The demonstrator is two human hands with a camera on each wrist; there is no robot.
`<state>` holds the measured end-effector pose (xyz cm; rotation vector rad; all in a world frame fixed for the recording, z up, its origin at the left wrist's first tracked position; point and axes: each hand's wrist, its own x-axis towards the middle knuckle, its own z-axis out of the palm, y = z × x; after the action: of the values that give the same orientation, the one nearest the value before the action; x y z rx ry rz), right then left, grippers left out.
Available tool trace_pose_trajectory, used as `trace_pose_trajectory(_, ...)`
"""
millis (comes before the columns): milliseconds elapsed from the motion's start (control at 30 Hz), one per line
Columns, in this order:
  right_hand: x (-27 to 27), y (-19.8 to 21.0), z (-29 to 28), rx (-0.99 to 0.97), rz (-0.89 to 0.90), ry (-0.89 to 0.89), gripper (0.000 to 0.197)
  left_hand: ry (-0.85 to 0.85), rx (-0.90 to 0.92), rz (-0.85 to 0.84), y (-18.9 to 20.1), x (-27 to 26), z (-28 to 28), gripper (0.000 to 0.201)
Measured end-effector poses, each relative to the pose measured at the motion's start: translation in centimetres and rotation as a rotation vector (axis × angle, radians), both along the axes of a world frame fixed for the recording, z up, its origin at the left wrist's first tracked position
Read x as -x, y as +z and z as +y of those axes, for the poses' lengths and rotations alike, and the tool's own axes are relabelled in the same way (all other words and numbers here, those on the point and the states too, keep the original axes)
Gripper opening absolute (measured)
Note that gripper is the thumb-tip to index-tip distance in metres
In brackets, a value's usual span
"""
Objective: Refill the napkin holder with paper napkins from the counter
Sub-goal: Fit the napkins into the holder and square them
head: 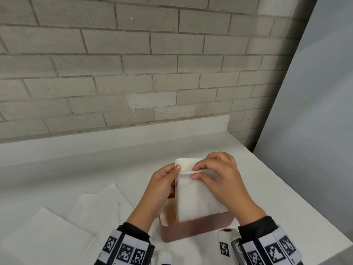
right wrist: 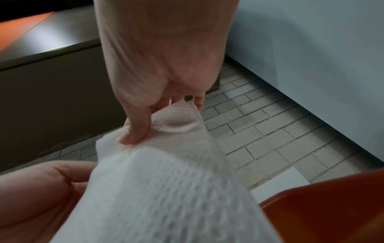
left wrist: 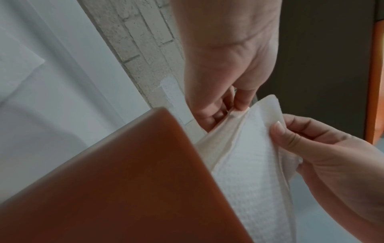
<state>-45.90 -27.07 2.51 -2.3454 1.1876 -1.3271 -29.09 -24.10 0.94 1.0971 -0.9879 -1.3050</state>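
Note:
A brown napkin holder (head: 193,229) stands on the white counter (head: 95,159), close to me. A stack of white paper napkins (head: 196,197) stands upright in it, leaning away. My left hand (head: 176,169) grips the stack's upper left edge, thumb in front. My right hand (head: 193,172) pinches the top edge of the front napkin between thumb and forefinger. The left wrist view shows the holder (left wrist: 124,180), the napkins (left wrist: 249,164) and my left hand (left wrist: 232,108) pinching their edge. In the right wrist view my right hand (right wrist: 160,118) holds the napkin (right wrist: 166,189) beside the holder (right wrist: 322,213).
Several loose white napkins (head: 47,238) lie spread on the counter to the left of the holder. A brick wall (head: 133,64) rises behind the counter's low back ledge. The counter's right edge (head: 305,197) runs close beside the holder, with a pale panel (head: 315,111) beyond it.

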Motion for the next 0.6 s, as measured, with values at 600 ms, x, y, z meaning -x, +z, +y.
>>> trace_pose_trajectory(600, -1.2, -1.3, 1.3, -0.442, -0.490, -0.100, 0.080, 0.252, 0.283, -0.058, -0.5, 2.4, 0.9, 0.020)
